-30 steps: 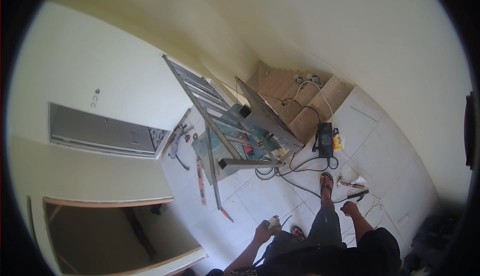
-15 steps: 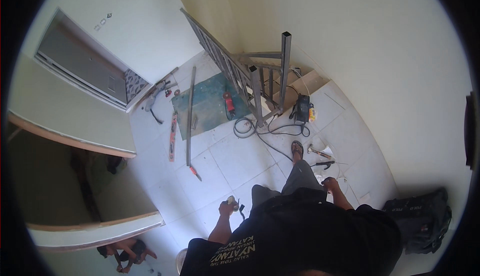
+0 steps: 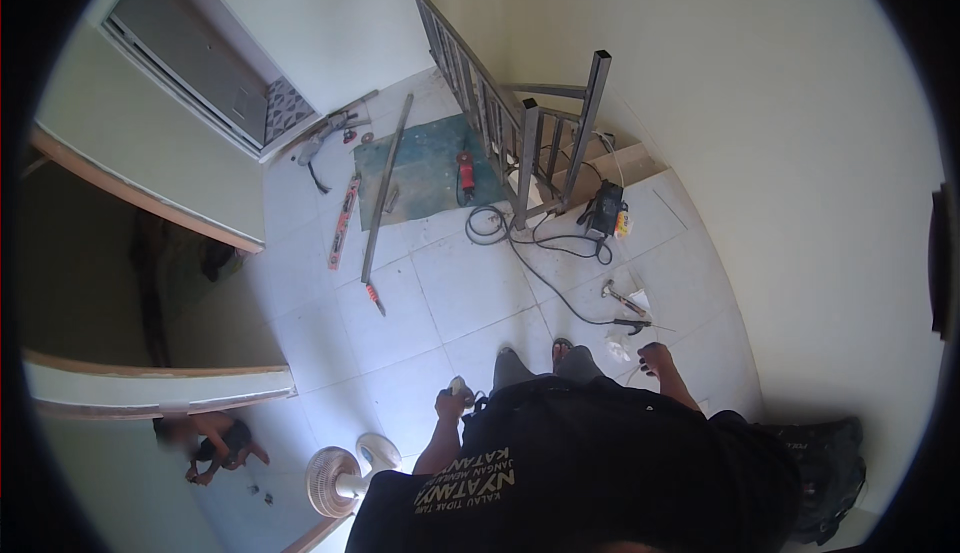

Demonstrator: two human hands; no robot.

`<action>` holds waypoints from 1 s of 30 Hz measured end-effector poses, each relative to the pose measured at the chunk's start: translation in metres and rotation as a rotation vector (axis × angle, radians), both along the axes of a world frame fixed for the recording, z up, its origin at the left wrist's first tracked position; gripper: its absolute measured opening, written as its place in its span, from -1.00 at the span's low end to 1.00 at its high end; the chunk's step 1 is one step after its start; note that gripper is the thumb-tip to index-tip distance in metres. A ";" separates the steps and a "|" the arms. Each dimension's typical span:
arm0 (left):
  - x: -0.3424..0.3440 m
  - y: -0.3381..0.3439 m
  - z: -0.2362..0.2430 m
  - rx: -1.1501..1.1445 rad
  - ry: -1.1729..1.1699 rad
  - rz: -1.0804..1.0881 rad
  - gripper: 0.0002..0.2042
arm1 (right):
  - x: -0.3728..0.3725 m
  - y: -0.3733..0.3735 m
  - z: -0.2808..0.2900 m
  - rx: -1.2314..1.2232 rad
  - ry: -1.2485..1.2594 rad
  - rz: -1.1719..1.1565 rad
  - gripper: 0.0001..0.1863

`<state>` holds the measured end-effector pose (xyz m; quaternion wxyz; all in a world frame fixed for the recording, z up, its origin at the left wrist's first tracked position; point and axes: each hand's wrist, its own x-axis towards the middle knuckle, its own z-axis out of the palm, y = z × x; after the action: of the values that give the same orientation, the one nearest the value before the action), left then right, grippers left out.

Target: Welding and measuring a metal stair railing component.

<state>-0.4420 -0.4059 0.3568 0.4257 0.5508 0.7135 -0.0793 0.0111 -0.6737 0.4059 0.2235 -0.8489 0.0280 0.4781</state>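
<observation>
At my left side, my left hand [image 3: 449,405] is closed round a small pale, roundish object [image 3: 461,387] with a dark strap or cord hanging beside it; its kind is too small to tell. My right hand [image 3: 655,360] hangs at my right side with curled fingers; whatever it may hold cannot be made out. Just beyond it lie a crumpled white thing [image 3: 618,348] and a welding electrode holder [image 3: 630,325] on its black cable. A hammer [image 3: 624,298] rests on the tiles a little farther off.
A metal railing [image 3: 530,163] stands at the steps, beside a black welding machine [image 3: 604,211]. Ahead lie a green sheet [image 3: 425,203], a red angle grinder [image 3: 465,175], a long steel bar [image 3: 386,193] and a spirit level [image 3: 345,223]. A fan [image 3: 333,481], a black bag [image 3: 825,473] and a crouching person [image 3: 215,443] are nearby.
My view has shifted, and the fan at the lower left has come into sight. My feet now stand side by side. Both hands stay low at my sides.
</observation>
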 end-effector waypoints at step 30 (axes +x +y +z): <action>0.040 0.001 0.010 -0.024 -0.047 -0.146 -0.36 | -0.044 -0.034 0.037 0.063 -0.054 -0.166 -0.71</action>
<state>-0.4024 -0.4049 0.3664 0.4421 0.5980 0.6601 -0.1058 -0.0326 -0.7076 0.4433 0.2895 -0.8489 0.0774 0.4353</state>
